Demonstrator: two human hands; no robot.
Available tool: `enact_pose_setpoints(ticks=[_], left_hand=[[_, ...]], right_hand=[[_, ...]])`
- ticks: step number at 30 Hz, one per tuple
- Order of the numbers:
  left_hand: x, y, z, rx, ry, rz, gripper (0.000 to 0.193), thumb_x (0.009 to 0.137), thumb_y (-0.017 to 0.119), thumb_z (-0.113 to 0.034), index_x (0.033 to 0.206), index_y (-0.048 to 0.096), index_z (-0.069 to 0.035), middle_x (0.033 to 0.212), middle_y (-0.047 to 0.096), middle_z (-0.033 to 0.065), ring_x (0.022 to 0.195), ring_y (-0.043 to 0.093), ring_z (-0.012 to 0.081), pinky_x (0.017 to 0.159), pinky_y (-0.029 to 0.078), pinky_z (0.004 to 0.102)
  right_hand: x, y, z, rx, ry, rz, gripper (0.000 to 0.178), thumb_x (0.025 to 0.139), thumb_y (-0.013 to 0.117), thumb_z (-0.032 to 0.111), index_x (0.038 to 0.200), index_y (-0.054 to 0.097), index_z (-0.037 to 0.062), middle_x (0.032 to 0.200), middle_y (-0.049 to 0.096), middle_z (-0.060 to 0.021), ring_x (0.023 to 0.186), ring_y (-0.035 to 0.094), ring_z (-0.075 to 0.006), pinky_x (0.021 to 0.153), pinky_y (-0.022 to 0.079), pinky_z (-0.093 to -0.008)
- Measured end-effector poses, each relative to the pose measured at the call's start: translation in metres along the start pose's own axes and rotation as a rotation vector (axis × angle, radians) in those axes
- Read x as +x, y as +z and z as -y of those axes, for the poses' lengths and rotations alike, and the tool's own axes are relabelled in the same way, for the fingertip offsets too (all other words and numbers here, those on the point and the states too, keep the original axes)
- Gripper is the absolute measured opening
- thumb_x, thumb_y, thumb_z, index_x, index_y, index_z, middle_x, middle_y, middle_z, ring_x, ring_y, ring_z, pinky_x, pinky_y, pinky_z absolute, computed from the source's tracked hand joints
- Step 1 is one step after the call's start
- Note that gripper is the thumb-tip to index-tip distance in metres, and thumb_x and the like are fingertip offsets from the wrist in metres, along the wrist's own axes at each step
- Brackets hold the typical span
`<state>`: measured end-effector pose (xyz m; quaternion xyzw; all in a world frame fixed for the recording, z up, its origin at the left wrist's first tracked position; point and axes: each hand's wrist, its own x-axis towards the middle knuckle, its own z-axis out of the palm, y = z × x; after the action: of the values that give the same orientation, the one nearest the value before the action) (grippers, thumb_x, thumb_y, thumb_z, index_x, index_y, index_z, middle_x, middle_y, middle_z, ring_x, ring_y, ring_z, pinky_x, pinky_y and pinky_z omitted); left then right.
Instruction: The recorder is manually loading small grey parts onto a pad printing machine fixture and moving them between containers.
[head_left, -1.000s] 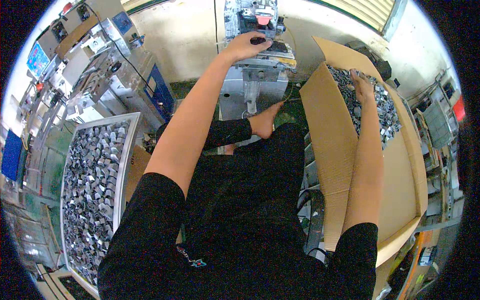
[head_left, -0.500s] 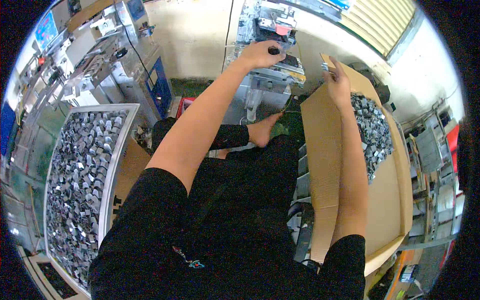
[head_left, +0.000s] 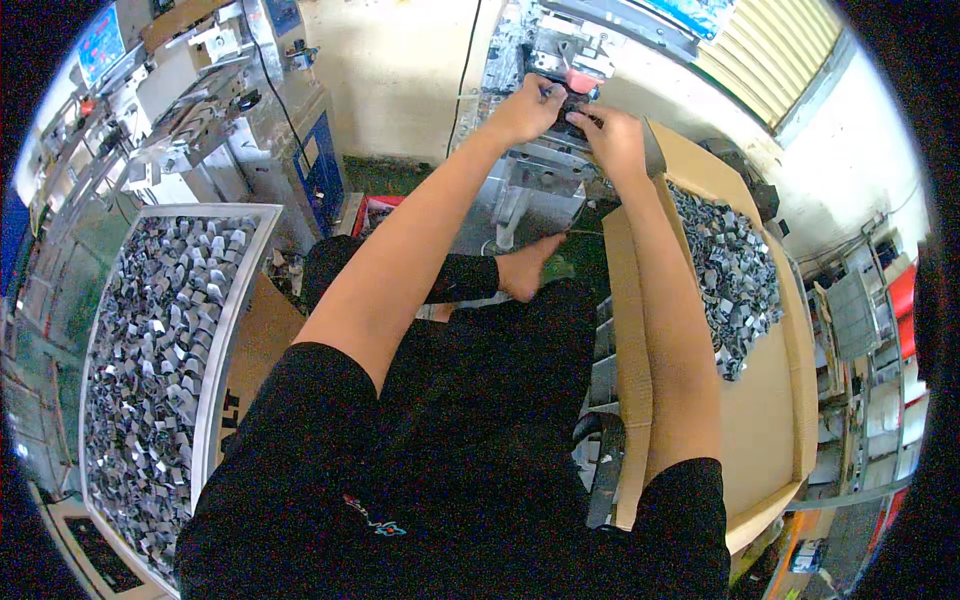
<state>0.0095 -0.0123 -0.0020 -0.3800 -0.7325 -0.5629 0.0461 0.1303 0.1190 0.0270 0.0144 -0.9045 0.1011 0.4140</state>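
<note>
Both my hands meet at the work area of a bench machine (head_left: 515, 180) ahead of me. My left hand (head_left: 530, 110) is closed, thumb and fingers pinched at the left side of a dark fixture (head_left: 573, 104). Close beside it, my right hand (head_left: 615, 138) comes in from the right, also closed, with thumb and fingertips together at the fixture. Whatever lies between either hand's fingers is too small and too covered to name. A red-pink block (head_left: 582, 80) sits on the machine just beyond my fingertips.
To my right stands an open cardboard box (head_left: 755, 430) with a heap of small grey metal parts (head_left: 735, 275). At my left, a metal-rimmed tray (head_left: 240, 290) is filled with similar pieces. Another machine (head_left: 220, 150) stands far left; a bare foot (head_left: 525, 272) rests below the bench.
My right hand has moved left from above the cardboard box's far edge to the fixture. My left hand has shifted slightly farther and right, and the two hands are now side by side.
</note>
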Motion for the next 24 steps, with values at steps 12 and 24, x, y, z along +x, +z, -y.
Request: enact_pose_setpoints(ticks=[12, 24], left_hand=[[0.004, -0.004, 0.008, 0.026, 0.013, -0.048, 0.070, 0.095, 0.049, -0.057, 0.128, 0.045, 0.005, 0.112, 0.064, 0.0277, 0.108, 0.062, 0.0422, 0.093, 0.048, 0.0456], [0.006, 0.001, 0.004, 0.039, -0.040, -0.028, 0.070, 0.096, 0.049, -0.052, 0.132, 0.041, 0.007, 0.118, 0.061, 0.0337, 0.115, 0.059, 0.0444, 0.100, 0.044, 0.0452]], right_hand=[[-0.006, 0.013, 0.001, -0.079, -0.082, 0.086, 0.024, 0.092, 0.062, 0.026, 0.098, 0.072, 0.0062, 0.099, 0.068, -0.0203, 0.090, 0.065, -0.0398, 0.081, 0.052, -0.0474], [-0.045, 0.026, -0.017, 0.088, 0.258, 0.138, 0.060, 0.100, 0.041, 0.050, 0.136, 0.054, 0.0049, 0.147, 0.046, -0.0208, 0.140, 0.037, -0.0385, 0.115, 0.026, -0.0521]])
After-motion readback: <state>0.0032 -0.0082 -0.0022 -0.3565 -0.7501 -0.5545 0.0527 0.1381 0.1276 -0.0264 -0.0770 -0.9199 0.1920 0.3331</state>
